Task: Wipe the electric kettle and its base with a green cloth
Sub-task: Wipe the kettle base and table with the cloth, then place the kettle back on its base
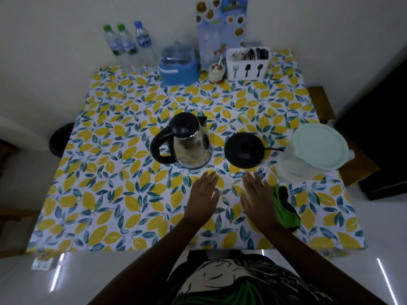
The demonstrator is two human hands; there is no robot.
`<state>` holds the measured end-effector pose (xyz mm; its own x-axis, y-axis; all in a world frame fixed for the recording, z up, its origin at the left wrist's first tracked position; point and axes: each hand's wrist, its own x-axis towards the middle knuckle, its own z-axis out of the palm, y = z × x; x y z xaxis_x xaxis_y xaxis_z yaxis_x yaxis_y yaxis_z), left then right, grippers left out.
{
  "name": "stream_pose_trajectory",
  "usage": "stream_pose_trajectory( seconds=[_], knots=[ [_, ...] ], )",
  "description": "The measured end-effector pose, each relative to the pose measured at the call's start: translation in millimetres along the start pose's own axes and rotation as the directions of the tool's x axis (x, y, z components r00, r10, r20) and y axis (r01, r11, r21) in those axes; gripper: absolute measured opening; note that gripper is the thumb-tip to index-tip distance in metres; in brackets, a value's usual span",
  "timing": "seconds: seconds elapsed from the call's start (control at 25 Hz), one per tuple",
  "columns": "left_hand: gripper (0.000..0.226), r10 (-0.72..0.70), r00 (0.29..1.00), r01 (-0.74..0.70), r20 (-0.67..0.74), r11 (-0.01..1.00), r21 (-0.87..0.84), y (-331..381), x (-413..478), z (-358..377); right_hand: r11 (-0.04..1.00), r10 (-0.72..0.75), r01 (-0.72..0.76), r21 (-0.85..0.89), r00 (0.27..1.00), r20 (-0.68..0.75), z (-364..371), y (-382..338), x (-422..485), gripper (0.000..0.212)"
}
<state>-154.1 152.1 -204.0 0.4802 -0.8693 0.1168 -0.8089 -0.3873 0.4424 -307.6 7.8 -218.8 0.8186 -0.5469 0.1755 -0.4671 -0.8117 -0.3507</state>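
Both the left hand [203,192] and right hand [258,198] are laid flat, empty; the kettle [189,142], unsteadied, could be tipped once the green cloth [285,209] is applied.

Single head-worn wide-angle view, looking steeply down and forward, close over the table [105,194], far wall at top

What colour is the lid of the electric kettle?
The lid of the kettle is black, like its handle; the head view shows it from above.

no legible text, cutlery icons on white holder [248,62]
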Motion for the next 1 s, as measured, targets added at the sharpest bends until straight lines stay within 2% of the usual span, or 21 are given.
stream_pose_trajectory(
  seconds=[0.16, 0.28, 0.36, 0.44, 0.56, 0.76, 0.88, 1.0],
  knots=[
    [0.040, 0.007, 0.974, -0.009, -0.225, 1.000, -0.005, -41.4, 17.5, -56.4, 0.996, -0.047, 0.051, 0.078, 0.997, -0.055, -3.1, -58.5, 64.6, 0.066],
    [0.041, -0.106, 0.928, 0.099, -0.358, 0.994, -0.038, -82.2, 35.5, -99.2, 0.991, -0.123, 0.126, 0.042, 0.991, -0.054, -12.1, -100.0, 118.8, 0.083],
    [0.049, -0.224, 0.920, 0.215, -0.321, 0.975, -0.063, -103.5, 48.5, -120.1, 0.992, -0.129, 0.129, -0.001, 0.991, -0.024, -18.3, -121.8, 149.9, 0.095],
    [0.056, -0.249, 0.950, 0.228, -0.191, 0.966, -0.123, -117.3, 59.5, -130.0, 0.992, -0.109, 0.110, -0.063, 0.994, 0.013, -20.1, -135.4, 171.1, 0.102],
    [0.051, -0.268, 0.963, 0.251, -0.040, 0.939, -0.234, -129.0, 75.5, -134.1, 0.988, -0.118, 0.122, -0.092, 0.992, 0.048, -15.6, -142.9, 181.7, 0.096],
    [0.028, -0.266, 0.962, 0.243, -0.062, 0.937, -0.249, -127.8, 85.2, -136.9, 0.994, -0.107, 0.105, 0.035, 0.993, 0.044, -16.1, -141.8, 182.8, 0.087],
    [0.027, -0.178, 0.979, 0.146, -0.104, 0.955, -0.259, -113.0, 89.8, -141.0, 0.992, -0.063, 0.065, 0.108, 0.998, -0.028, -25.3, -132.7, 173.2, 0.088],
    [0.024, -0.077, 0.992, 0.048, -0.102, 0.964, -0.260, -93.7, 111.2, -146.2, 0.996, -0.019, 0.031, 0.086, 0.992, -0.127, -45.5, -114.2, 167.8, 0.091]
  ],
)
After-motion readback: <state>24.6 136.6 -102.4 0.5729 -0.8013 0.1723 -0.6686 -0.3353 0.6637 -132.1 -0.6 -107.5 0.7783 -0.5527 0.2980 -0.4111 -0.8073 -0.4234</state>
